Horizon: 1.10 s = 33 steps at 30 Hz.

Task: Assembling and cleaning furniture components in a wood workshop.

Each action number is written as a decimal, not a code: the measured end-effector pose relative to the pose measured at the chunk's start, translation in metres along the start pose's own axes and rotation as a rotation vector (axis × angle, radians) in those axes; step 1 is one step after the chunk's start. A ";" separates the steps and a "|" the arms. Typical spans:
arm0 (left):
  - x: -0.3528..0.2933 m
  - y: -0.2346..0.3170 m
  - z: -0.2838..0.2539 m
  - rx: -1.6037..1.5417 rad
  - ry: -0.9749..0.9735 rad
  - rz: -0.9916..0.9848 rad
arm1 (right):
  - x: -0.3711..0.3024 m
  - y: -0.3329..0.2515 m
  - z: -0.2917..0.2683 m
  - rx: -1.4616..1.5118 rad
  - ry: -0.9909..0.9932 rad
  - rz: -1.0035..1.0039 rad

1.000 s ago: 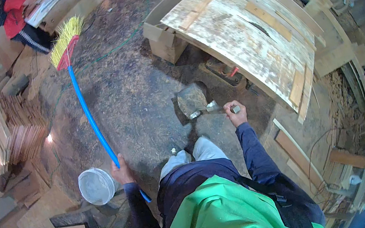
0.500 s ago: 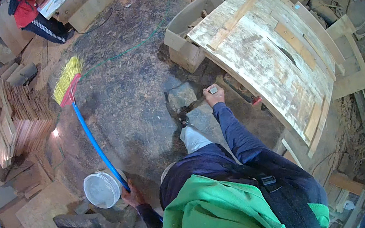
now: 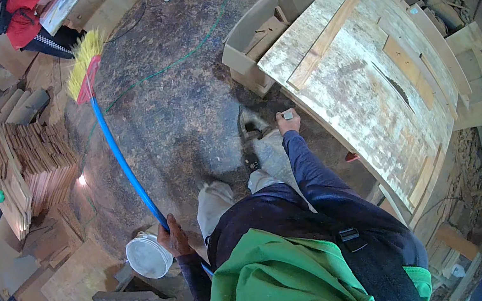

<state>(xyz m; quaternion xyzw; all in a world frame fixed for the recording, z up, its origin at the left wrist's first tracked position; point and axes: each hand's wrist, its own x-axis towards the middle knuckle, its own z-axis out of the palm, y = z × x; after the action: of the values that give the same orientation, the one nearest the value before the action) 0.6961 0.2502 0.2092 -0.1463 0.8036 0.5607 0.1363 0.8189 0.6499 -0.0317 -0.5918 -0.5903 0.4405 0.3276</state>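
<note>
The broom handle [image 3: 117, 153] looks like smooth plastic (its bristles [image 3: 81, 61] coarse). The tabletop [image 3: 334, 95] is wood, matt and patchily worn.

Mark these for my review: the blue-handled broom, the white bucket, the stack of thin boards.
Broom [image 3: 122, 165]: head view, middle of the blue handle.
White bucket [image 3: 148, 258]: head view, inside, through its open top.
Stack of thin boards [image 3: 43, 153]: head view, the layered brown edges.
</note>
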 end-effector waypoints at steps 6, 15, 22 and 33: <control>0.060 0.032 0.033 0.151 -0.153 0.074 | 0.019 0.000 0.016 -0.076 0.080 0.043; 0.215 0.064 0.093 0.305 -0.395 0.671 | 0.002 0.028 0.032 -0.167 0.421 0.007; 0.241 0.176 0.179 0.505 -0.642 0.962 | -0.055 -0.034 0.044 0.082 0.427 0.350; 0.134 0.178 0.428 0.284 -1.276 0.771 | -0.136 -0.248 -0.067 1.182 0.277 0.054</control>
<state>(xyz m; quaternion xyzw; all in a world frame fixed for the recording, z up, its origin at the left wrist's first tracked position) 0.5276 0.7005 0.1681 0.5165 0.6276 0.4356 0.3867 0.7903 0.5461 0.2382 -0.3761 -0.1823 0.6207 0.6634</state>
